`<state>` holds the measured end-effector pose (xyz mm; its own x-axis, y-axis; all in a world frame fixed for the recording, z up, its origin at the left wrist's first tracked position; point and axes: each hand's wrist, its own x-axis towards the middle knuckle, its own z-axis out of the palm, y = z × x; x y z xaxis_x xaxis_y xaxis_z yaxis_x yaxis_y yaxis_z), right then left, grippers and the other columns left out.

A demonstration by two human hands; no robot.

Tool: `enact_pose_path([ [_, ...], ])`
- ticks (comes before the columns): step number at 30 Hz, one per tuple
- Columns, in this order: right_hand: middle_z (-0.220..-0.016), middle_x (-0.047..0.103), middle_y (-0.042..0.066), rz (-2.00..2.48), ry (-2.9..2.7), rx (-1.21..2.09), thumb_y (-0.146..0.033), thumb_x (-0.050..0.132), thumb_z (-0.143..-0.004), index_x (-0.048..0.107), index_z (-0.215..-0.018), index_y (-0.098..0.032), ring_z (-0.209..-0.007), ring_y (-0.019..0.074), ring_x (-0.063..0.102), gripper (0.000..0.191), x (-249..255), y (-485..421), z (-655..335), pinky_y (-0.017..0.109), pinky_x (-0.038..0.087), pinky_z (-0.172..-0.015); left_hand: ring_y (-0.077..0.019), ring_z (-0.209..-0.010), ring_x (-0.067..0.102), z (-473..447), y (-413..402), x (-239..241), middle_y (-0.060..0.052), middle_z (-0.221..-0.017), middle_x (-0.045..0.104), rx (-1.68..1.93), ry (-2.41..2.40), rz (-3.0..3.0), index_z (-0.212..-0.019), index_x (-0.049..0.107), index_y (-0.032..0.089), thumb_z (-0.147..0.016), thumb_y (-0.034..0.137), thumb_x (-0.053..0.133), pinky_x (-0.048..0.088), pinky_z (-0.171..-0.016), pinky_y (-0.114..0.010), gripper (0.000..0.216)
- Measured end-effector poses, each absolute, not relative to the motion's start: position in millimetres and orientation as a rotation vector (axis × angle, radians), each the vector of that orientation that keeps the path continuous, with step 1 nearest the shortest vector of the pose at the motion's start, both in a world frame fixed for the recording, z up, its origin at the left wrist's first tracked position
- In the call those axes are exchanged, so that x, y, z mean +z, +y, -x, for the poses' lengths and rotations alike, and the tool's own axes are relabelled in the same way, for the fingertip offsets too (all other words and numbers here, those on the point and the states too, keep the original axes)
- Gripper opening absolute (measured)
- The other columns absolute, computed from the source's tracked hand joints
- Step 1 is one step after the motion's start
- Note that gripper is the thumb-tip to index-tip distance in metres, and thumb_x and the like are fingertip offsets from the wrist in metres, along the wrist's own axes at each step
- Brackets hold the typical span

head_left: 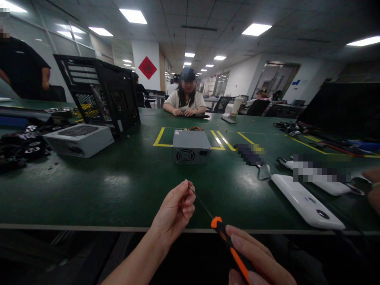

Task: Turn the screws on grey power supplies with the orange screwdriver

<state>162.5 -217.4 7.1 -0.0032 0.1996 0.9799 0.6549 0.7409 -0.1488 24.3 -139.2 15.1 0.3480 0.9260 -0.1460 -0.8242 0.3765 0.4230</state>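
Observation:
Held by its black and orange handle, a screwdriver (pixel 220 228) points up and to the left in my right hand (pixel 258 255). Its thin shaft reaches the fingertips of my left hand (pixel 177 206). Thumb and forefinger of that hand are pinched together at the tip; anything small between them is too small to make out. Beyond my hands, a grey power supply unit (pixel 191 143) stands on the green table (pixel 97 198), its fan grille and socket facing me.
At the left are a second power supply (pixel 80 139), an open black computer case (pixel 101 93) and dark cables (pixel 23 144). White power banks (pixel 307 202) with cords lie at the right. A person (pixel 185 97) sits across the table; another person's hand shows at the right edge.

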Motion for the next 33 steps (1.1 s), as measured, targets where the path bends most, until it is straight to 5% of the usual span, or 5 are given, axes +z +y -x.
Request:
enact_pose_path([
  [16,-0.095,0.067,0.006,0.810,-1.857,-0.489,-0.012,0.059,-0.078,0.065,-0.090,-0.020,-0.080,0.0146,0.067,0.016,16,-210,-151,0.021,0.059,-0.064,-0.0001,-0.040,0.038,-29,-123,36,0.006,-0.057,0.043,1.362,0.491,-0.277,-0.072,0.053,0.011,-0.083,0.017,0.057,0.029,-0.032,-0.008,0.013],
  [24,-0.114,0.060,0.012,0.787,-1.962,-0.325,-0.028,0.036,-0.089,0.059,-0.108,-0.016,-0.100,0.0186,0.062,0.032,-1,-202,-152,0.027,0.057,-0.075,0.0004,-0.039,0.035,-27,-116,35,0.005,-0.057,0.044,1.316,0.603,-0.321,-0.071,0.052,0.010,-0.087,0.020,0.051,0.030,-0.035,-0.010,0.019],
  [33,-0.120,0.060,0.012,0.765,-2.278,-0.072,-0.030,0.053,-0.084,0.058,-0.109,-0.016,-0.102,0.0181,0.061,0.029,33,-196,-163,0.027,0.054,-0.082,-0.0003,-0.039,0.035,-26,-104,27,0.006,-0.053,0.045,1.242,0.714,-0.511,-0.067,0.051,0.013,-0.073,0.028,0.068,0.028,-0.037,-0.011,0.024],
])
